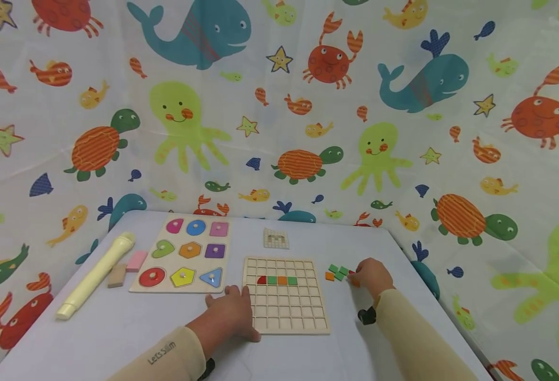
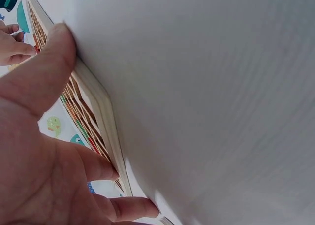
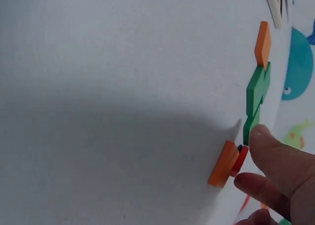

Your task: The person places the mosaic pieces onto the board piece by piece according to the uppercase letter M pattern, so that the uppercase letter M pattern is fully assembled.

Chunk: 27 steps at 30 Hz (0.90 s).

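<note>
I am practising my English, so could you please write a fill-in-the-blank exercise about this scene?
The left hand touches the grid board; the ____ one is at the loose tiles.
The grid board's leftmost piece is ____.
The heart-shaped puzzle piece is ____.

Missing words: right; red; green.

the grid board (image 1: 287, 311) looks like pale, smooth, matt wood, and so does the puzzle board (image 1: 172, 262). the loose tiles (image 3: 254, 92) have flat, smooth, coloured faces. the yellow rod (image 1: 93, 278) looks like smooth plastic. the backdrop (image 1: 241, 100) is creased printed cloth; the sleeves (image 1: 417, 333), matt cloth.
</note>
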{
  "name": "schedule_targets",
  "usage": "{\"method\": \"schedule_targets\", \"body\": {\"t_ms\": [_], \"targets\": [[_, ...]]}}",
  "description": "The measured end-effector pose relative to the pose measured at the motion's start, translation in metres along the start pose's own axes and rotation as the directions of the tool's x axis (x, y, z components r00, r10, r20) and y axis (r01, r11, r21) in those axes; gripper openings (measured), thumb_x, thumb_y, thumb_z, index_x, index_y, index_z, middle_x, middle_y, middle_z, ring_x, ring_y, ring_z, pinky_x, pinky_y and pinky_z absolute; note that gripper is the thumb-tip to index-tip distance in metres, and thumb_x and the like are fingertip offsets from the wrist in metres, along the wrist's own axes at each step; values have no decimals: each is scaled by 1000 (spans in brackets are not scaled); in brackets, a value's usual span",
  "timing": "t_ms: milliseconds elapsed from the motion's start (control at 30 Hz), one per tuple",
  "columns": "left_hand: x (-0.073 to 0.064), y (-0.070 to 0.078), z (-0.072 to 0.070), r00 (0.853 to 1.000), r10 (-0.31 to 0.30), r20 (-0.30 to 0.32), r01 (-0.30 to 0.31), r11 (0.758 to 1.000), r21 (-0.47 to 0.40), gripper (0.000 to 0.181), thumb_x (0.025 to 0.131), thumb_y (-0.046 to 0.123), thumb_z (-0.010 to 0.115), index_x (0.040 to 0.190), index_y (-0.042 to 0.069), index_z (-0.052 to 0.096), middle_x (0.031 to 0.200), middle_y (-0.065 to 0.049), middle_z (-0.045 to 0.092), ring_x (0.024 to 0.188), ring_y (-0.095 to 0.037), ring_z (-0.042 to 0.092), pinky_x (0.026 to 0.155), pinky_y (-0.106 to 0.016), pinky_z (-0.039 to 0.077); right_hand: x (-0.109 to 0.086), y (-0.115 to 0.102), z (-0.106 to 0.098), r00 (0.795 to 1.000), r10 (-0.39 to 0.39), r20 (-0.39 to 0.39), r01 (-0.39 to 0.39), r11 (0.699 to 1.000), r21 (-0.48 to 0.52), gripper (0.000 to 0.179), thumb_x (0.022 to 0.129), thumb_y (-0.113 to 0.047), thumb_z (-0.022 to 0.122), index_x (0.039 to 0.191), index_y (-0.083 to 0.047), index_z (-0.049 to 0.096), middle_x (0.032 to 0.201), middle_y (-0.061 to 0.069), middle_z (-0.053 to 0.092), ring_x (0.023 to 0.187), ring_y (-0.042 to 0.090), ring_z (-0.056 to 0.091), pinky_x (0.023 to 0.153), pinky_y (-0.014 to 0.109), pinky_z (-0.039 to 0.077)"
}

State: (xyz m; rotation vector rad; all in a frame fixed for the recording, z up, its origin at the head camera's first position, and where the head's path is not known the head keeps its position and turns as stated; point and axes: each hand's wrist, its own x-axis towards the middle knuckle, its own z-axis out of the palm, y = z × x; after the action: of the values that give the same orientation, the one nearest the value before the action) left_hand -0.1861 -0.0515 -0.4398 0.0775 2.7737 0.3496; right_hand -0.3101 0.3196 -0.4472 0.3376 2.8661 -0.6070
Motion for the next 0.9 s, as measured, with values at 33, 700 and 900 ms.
{"method": "schedule_targets", "body": {"t_ms": [33, 700, 900], "targets": [[-1, 0, 0, 1000, 3, 1, -3, 1000, 1, 116, 66, 53, 98, 155, -3, 48, 150, -33, 49, 141, -51, 50, 117, -83, 26, 1, 0, 1, 1000, -1, -2, 1, 1000, -14, 39, 92, -34, 84, 113, -2, 77, 105, 13, 74, 97, 30, 64, 91, 49, 56], [-2, 0, 2, 1000, 3, -30, -2, 1000, 29, 117, 66, 56, 98, 154, -3, 49, 149, -34, 49, 134, -54, 56, 116, -82, 29, 6, 3, 5, 999, -43, -31, 43, 999, 3, 27, 101, -20, 71, 117, 1, 76, 106, 13, 76, 93, 28, 64, 93, 50, 58], [-3, 0, 2, 1000, 2, -31, -2, 1000, 22, 116, 66, 55, 98, 154, -3, 49, 149, -33, 49, 136, -53, 55, 117, -82, 28, 6, -2, 6, 999, -31, 18, 32, 999, -37, 27, 103, -21, 69, 115, 1, 77, 100, 11, 75, 92, 27, 63, 94, 47, 57]]}}
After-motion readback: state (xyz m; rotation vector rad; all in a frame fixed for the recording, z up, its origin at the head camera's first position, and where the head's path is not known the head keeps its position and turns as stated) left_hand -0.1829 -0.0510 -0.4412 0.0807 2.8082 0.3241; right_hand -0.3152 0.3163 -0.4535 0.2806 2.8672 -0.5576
